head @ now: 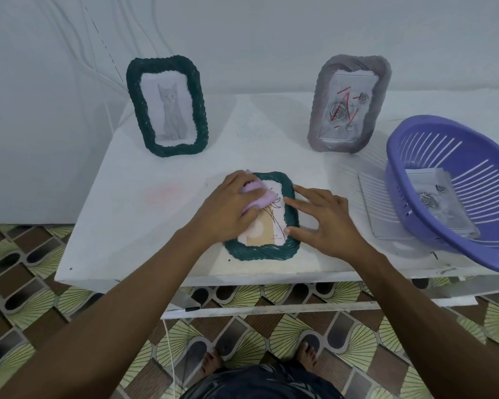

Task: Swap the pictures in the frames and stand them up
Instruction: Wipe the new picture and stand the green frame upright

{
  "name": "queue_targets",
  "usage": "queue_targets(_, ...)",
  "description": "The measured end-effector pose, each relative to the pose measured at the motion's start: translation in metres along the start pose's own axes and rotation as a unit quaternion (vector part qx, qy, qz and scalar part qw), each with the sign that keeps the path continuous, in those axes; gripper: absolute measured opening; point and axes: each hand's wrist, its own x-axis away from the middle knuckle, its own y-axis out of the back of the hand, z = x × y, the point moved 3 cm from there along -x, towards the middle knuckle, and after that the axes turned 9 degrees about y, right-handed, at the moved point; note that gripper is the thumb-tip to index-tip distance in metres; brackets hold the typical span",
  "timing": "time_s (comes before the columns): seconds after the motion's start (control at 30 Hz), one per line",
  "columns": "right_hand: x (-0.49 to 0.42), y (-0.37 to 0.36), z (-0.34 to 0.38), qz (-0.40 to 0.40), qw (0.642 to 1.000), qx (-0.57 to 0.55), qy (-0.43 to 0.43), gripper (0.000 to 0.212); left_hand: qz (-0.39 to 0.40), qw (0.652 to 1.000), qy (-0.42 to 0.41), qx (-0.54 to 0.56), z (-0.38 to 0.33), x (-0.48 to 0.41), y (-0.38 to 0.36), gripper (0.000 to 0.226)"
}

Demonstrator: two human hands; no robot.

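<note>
Green frame (261,253) lies under left hand (228,210) gripping cloth (264,198) and spread-fingered right hand (332,223).

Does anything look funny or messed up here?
Yes. The rose picture in the grey frame has red lines scribbled across it. The purple basket sits tilted on the table, not flat.
</note>
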Motion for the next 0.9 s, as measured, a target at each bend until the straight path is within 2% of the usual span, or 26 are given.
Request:
queue_targets(0.07, 0.0, 0.0, 0.0, 0.002, 1.0, 0.0, -0.003, 0.072, -0.013, 1.0, 0.025, 0.004, -0.002, -0.008, -0.002, 0.051)
queue_targets(0.3, -0.001, -0.001, -0.001, 0.009, 1.0, 0.001, -0.01, 0.072, -0.037, 0.998, 0.0, 0.058, 0.027, 0.02, 0.003, 0.041)
queue_targets(0.5, -0.002, 0.0, 0.001, 0.011, 1.0, -0.002, -0.015, 0.073, -0.106, 0.979, 0.085, 0.15, 0.045, 0.029, 0.019, 0.041)
queue_targets(0.67, -0.001, 0.0, 0.0, 0.015, 1.0, -0.002, -0.017, 0.073, -0.069, 0.994, 0.014, 0.088, 0.031, 0.033, 0.007, 0.038)
queue_targets(0.9, -0.001, 0.0, 0.001, 0.016, 1.0, -0.004, -0.015, 0.072, -0.032, 0.993, -0.048, 0.102, 0.014, 0.06, 0.002, 0.027)
